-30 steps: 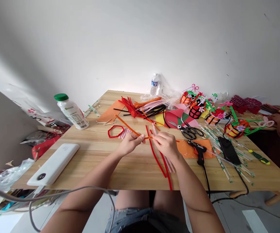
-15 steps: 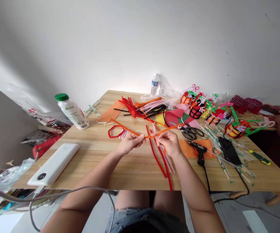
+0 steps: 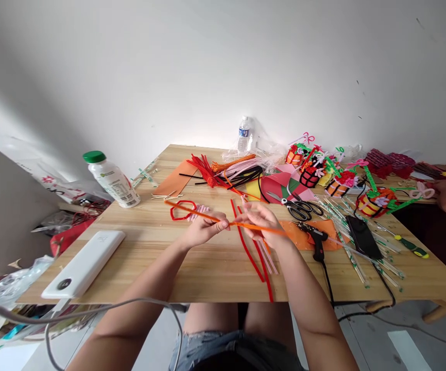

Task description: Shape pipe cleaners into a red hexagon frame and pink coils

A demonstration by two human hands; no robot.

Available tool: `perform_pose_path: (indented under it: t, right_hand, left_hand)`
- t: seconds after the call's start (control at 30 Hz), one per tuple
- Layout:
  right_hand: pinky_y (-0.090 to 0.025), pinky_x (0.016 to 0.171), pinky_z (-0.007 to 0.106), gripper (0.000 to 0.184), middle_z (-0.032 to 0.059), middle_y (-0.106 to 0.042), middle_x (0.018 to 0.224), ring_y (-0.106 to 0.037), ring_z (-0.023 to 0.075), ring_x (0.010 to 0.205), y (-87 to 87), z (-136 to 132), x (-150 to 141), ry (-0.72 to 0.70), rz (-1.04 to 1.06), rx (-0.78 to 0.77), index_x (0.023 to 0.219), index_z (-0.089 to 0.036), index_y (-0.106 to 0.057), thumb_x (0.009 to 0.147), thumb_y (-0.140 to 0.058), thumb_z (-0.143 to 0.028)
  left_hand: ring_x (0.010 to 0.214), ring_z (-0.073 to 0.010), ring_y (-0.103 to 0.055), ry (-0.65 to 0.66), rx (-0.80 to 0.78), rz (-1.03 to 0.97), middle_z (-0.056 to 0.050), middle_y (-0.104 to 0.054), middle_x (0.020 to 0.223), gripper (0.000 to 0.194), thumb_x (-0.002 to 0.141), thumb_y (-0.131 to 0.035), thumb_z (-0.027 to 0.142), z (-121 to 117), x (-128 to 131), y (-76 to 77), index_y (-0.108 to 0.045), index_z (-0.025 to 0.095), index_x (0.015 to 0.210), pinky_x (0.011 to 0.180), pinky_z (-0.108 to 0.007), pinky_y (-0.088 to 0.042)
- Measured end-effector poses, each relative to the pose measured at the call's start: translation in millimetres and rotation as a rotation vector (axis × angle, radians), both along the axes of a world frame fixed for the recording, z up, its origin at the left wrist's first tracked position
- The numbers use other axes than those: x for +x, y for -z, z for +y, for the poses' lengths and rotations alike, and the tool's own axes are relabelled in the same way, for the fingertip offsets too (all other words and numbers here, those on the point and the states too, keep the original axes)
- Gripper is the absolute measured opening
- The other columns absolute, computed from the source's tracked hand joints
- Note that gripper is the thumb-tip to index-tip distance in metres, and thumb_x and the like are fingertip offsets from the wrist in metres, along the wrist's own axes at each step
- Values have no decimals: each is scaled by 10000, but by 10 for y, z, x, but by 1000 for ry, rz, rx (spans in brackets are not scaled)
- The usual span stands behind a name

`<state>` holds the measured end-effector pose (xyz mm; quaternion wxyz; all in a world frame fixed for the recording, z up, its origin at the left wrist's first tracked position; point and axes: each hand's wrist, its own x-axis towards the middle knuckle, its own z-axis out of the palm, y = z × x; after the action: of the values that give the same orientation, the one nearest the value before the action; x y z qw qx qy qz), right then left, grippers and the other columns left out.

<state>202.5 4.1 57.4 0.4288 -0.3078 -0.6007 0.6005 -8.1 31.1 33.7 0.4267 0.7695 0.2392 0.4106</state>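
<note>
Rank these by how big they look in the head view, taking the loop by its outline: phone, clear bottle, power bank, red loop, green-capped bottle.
1. Power bank
2. Green-capped bottle
3. Phone
4. Red loop and clear bottle: too alike to rank

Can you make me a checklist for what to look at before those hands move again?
1. Left hand pinching the orange pipe cleaner: ok.
2. Right hand gripping it firmly: not ok, its fingers look loosely spread.
3. Red pipe cleaners close by: ok, on the table beside the right hand.
4. Scissors out of the hands: ok, lying on the table.
5. Glue gun cool: cannot tell; it lies on an orange sheet.
6. Green cap on the white bottle: ok.
</note>
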Motion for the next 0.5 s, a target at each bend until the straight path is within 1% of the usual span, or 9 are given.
perform_pose_path:
  t: [0.07, 0.1, 0.17, 0.23, 0.3, 0.37, 0.43, 0.47, 0.5]
  right_hand:
    - [-210, 370, 191, 372, 21, -625, 669, -372, 59, 403, -6, 15, 52, -133, -188, -61, 940, -145, -587, 832, -556, -500]
    - [-212, 382, 194, 397, 3, -583, 598, -350, 55, 408, -1, 23, 77, -184, -289, -58, 885, -123, -624, 818, -574, -511]
    - [-250, 413, 198, 387, -17, -529, 545, -365, 61, 438, 26, 40, 109, -175, -443, 38, 803, -110, -666, 800, -608, -493]
    - [-331, 478, 210, 312, 1, -557, 591, -447, 88, 512, 67, 58, 111, -8, -559, 287, 773, -123, -682, 815, -617, -426]
    - [-392, 571, 240, 227, 33, -594, 655, -518, 123, 606, 112, 74, 90, 230, -691, 634, 772, -141, -692, 856, -585, -323]
    - [-409, 620, 268, 200, 46, -588, 648, -547, 145, 640, 157, 84, 59, 427, -802, 913, 838, -166, -707, 891, -528, -238]
    - [-413, 610, 284, 209, 41, -567, 601, -545, 151, 596, 200, 83, 24, 535, -809, 1020, 918, -189, -712, 898, -505, -212]
    - [-417, 601, 290, 208, 39, -569, 591, -540, 152, 570, 217, 78, 4, 571, -758, 1012, 944, -199, -711, 893, -511, -219]
    - [-423, 595, 295, 205, 38, -580, 591, -536, 152, 549, 228, 70, -17, 599, -681, 970, 958, -206, -710, 886, -520, -234]
  left_hand:
    - [555, -104, -464, -18, 141, 23, -22, -542, 602, 330, 859, -536, 408, -19, 22, -33, -640, 137, 702, 548, -234, -378]
    - [559, -106, -472, -32, 187, 24, -26, -553, 604, 328, 862, -532, 402, -24, 34, -45, -637, 139, 696, 558, -237, -384]
    - [556, -107, -477, -79, 214, 9, -27, -557, 587, 345, 856, -536, 412, -31, 56, -55, -628, 141, 663, 564, -238, -387]
    - [532, -102, -465, -142, 128, -5, -19, -538, 550, 382, 836, -551, 449, -36, 76, -44, -623, 137, 626, 534, -230, -367]
    - [444, -81, -390, -164, -103, -24, 11, -458, 462, 437, 823, -540, 503, -42, 98, -12, -615, 131, 606, 450, -214, -298]
    - [365, -61, -274, -110, -383, -95, 51, -347, 385, 474, 820, -514, 546, -49, 121, 34, -596, 130, 609, 389, -207, -207]
    - [340, -54, -219, -26, -552, -181, 70, -303, 361, 476, 813, -506, 565, -57, 138, 75, -583, 132, 631, 373, -205, -174]
    - [344, -56, -233, -5, -562, -203, 66, -324, 368, 469, 808, -514, 567, -61, 144, 88, -589, 131, 650, 376, -205, -186]
    - [357, -60, -266, -8, -525, -204, 57, -358, 385, 459, 801, -528, 564, -65, 146, 93, -604, 129, 675, 384, -205, -210]
